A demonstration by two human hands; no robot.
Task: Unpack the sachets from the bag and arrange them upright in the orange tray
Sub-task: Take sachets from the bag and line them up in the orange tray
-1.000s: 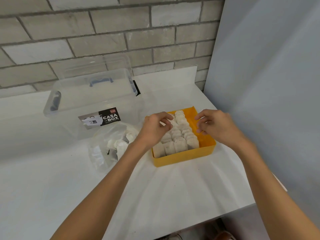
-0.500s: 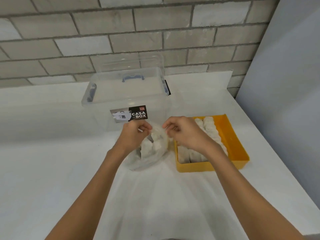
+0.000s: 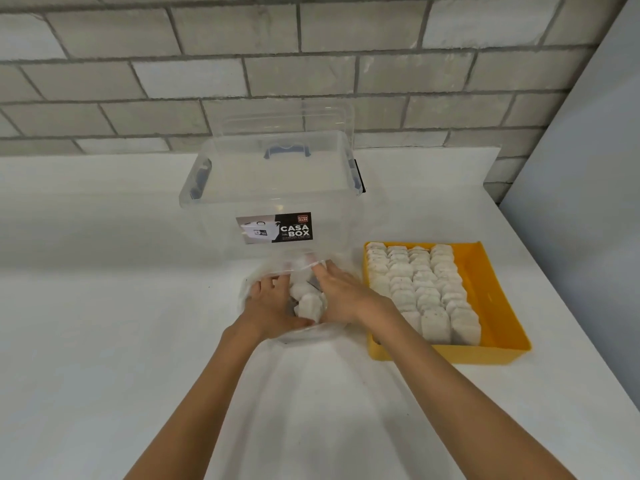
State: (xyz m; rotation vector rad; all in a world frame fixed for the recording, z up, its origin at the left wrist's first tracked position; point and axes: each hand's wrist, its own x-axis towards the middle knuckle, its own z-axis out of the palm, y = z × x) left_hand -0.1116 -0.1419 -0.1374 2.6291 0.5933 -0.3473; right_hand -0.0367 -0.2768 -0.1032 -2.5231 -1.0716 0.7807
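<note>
Left fingers: the fingers (image 3: 266, 285) of the left hand (image 3: 273, 308) are curled inside the bag's mouth, with the thumb hooked under the near side of a clump of loose sachets (image 3: 309, 304), so this hand cups them
Right fingers: the right hand (image 3: 343, 296) shows its back to the camera and reaches forward and down into the same opening; its fingertips are buried among plastic and sachets, so I cannot tell whether they pinch anything
Hands together: both sit side by side, almost touching, with the white clump between them
Bag: a clear plastic bag (image 3: 313, 336), crumpled, lies on the tabletop around both hands, its rim raised at the far side just in front of the box
Orange tray: the orange tray (image 3: 486, 292) sits just to the right of the bag, close to the right wrist
Sachets in tray: standing sachets (image 3: 415, 289) fill its left and middle parts in four tight upright rows running front to back; a bare orange strip shows along the right wall
Box: a clear storage box (image 3: 277, 181) with a blue handle (image 3: 287, 152) stands behind the bag, carrying a black and white label (image 3: 277, 228) that reads CASA BOX
Tabletop: the white tabletop (image 3: 104, 341) carries all of this
Surroundings: a grey brick wall (image 3: 207, 64) runs behind, and a plain grey panel (image 3: 588, 168) closes the right side
</note>
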